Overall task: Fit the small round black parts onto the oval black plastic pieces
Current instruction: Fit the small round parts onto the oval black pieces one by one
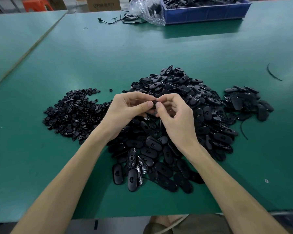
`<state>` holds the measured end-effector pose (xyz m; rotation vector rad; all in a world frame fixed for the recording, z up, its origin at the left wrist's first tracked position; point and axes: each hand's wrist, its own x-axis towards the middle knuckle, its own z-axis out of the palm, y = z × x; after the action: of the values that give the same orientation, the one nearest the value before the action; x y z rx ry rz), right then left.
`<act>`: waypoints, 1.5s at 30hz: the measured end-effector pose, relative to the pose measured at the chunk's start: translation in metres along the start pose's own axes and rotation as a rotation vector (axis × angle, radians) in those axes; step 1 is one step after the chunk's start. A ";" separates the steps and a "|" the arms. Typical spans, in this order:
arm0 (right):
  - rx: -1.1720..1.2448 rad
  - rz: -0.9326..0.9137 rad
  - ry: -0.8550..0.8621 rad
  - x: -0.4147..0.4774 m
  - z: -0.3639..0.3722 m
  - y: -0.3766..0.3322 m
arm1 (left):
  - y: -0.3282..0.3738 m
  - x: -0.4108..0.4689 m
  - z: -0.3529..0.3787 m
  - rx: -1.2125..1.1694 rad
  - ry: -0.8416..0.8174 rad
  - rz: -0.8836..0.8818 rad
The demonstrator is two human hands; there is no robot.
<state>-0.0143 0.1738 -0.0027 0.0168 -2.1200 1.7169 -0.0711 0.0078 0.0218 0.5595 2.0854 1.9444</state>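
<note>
Oval pieces pile [176,92]: big messy heap of black plastic ovals in the middle of the green table [108,56], some face up with a hole showing, some flipped over.
Held oval piece [153,105]: one black piece is up in the air just above that heap, caught between both hands, and mostly hidden by the fingers.
Left hand [125,108]: fingers curled round the piece, thumb pressed on its near side.
Right hand [178,119]: thumb and forefinger pinched together on the other end of the same piece. Can't tell if a round part is under the fingertips.
Round parts pile [71,114]: loads of little black discs spread out left of the ovals, touching the heap's edge, with a few strays near the top.
Side pile [243,102]: smaller bunch of ovals just right of the main heap.
Black strips [274,74]: thin curved bits lying on the table over on the right.
Blue bin [206,13]: far edge of the table, full of dark parts.
Plastic bag [147,10]: clear and crumpled, right up against the bin's left side.
Black cable [118,21]: loose on the table just left of the bag.
Cardboard box [103,4]: behind the table.
Orange stool [35,4]: behind the table too, further left.
</note>
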 end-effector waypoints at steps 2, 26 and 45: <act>0.007 -0.003 0.006 0.000 0.000 -0.001 | 0.001 -0.001 0.000 -0.013 -0.012 -0.008; -0.062 -0.033 -0.007 -0.003 0.000 -0.003 | 0.005 -0.002 0.005 0.096 0.068 -0.068; -0.011 0.009 0.015 -0.002 -0.001 -0.002 | 0.000 -0.001 -0.002 -0.038 -0.004 -0.061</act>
<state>-0.0115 0.1741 -0.0013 -0.0094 -2.1218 1.7050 -0.0710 0.0055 0.0217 0.4859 2.0345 1.9431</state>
